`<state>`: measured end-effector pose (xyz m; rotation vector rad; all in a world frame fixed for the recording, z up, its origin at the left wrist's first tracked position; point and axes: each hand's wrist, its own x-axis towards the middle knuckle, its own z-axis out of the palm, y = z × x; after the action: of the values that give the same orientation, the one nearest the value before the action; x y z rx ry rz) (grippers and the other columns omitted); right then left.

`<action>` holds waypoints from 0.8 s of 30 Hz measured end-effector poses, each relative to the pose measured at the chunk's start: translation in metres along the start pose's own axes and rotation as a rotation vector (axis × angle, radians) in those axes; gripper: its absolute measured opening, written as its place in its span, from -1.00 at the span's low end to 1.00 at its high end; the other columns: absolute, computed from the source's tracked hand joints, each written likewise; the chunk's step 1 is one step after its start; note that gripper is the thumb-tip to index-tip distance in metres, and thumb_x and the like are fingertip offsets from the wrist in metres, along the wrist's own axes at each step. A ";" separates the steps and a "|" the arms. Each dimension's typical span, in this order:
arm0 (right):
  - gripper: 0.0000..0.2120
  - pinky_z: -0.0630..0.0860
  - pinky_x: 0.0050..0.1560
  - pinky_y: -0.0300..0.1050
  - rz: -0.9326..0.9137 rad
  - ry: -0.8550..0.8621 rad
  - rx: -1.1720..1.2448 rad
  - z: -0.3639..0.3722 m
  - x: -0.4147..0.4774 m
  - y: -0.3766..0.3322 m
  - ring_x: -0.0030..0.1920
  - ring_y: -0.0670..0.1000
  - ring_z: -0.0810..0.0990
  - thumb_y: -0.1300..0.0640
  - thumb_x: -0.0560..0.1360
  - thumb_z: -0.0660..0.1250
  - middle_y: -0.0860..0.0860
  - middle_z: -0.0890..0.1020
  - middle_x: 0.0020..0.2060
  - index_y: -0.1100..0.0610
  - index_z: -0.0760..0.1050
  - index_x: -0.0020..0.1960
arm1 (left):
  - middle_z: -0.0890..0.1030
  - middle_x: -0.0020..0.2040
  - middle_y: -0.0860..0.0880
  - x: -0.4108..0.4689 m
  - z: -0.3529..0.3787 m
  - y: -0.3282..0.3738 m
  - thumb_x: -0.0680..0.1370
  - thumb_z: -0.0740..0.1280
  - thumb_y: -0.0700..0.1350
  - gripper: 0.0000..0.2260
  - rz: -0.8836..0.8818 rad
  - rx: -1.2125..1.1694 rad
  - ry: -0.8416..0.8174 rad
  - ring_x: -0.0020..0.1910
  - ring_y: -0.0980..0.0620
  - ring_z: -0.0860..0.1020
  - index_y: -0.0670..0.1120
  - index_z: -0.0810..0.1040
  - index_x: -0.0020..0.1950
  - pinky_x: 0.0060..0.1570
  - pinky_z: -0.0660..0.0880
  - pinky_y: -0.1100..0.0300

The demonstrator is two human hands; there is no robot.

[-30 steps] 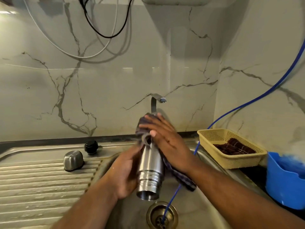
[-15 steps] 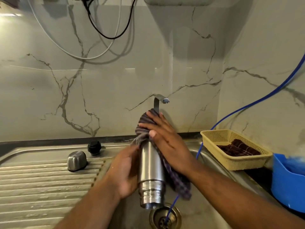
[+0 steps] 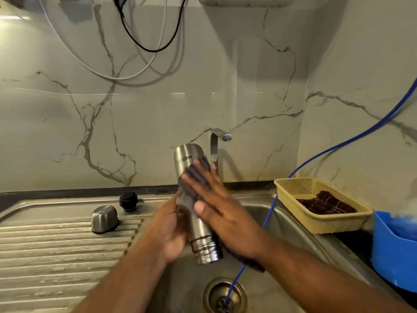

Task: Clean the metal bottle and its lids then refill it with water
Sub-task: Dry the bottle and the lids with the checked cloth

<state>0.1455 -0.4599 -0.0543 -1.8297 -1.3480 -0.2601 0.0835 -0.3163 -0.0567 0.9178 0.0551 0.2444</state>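
Brushed metal bottle (image 3: 188,159), cylindrical, held upside down over the sink basin (image 3: 282,224): flat base up and tilted a little to the left, stepped threaded neck (image 3: 206,249) pointing down, open mouth just above the drain (image 3: 225,297). Dark printed lettering near the upturned base, inverted and too blurred to read. Satin sheen along the body, brighter rings at the neck. Left hand (image 3: 169,231) wrapped around the lower part of the bottle from the left, fingers curled behind it, gripping it. Right hand (image 3: 216,211) laid against the bottle's front and right side, fingers spread and flat, pressing a dark checked cloth (image 3: 198,177) onto the metal; cloth bunched between palm and bottle, a loose end hanging below the right wrist. Bottle thus sandwiched between both hands, base sticking out above the fingertips, neck sticking out below the palms. Rounded metal cap (image 3: 104,219) standing mouth down on the ribbed draining board (image 3: 56,249), well to the left of the hands; small black inner lid (image 3: 128,201) just behind it, near the wall. Tap (image 3: 217,143) directly behind the bottle. Blue hose (image 3: 270,211) running from the right wall down into the drain. Yellow basket (image 3: 316,224) with a dark cloth inside on the right rim of the sink, blue tub (image 3: 392,256) beside it.
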 end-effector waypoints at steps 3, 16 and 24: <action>-0.55 -0.13 0.58 0.31 -0.250 -0.166 -0.145 0.007 -0.009 -0.005 0.63 0.02 -0.27 0.16 0.69 0.23 -0.18 0.08 0.63 -0.04 0.33 0.56 | 0.72 -0.10 -0.22 -0.005 -0.006 0.006 0.59 0.21 0.25 -0.44 -0.047 -0.079 -0.069 -0.20 -0.14 0.73 -0.17 0.77 -0.18 -0.29 0.66 0.03; -0.55 -0.12 0.61 0.04 -0.126 -0.045 0.014 0.011 0.002 -0.006 0.62 -0.12 -0.21 0.13 0.71 0.15 -0.29 0.08 0.61 -0.10 0.26 0.58 | 0.71 -0.17 -0.21 -0.005 -0.001 0.007 0.62 0.23 0.20 -0.51 -0.076 -0.037 0.017 -0.27 -0.15 0.71 -0.18 0.73 -0.06 -0.34 0.64 0.06; -0.53 -0.19 0.62 0.17 0.255 0.036 0.036 -0.012 0.092 -0.003 0.60 -0.16 -0.25 0.01 0.72 0.12 -0.27 -0.05 0.62 -0.19 0.17 0.61 | 0.72 0.07 -0.22 -0.017 0.012 0.009 0.60 0.24 0.25 -0.51 -0.049 0.180 0.050 0.01 -0.20 0.72 -0.11 0.57 0.30 -0.04 0.65 -0.04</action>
<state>0.1838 -0.4045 0.0095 -1.9340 -1.0737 -0.1326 0.0674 -0.3245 -0.0436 1.0879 0.1473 0.2194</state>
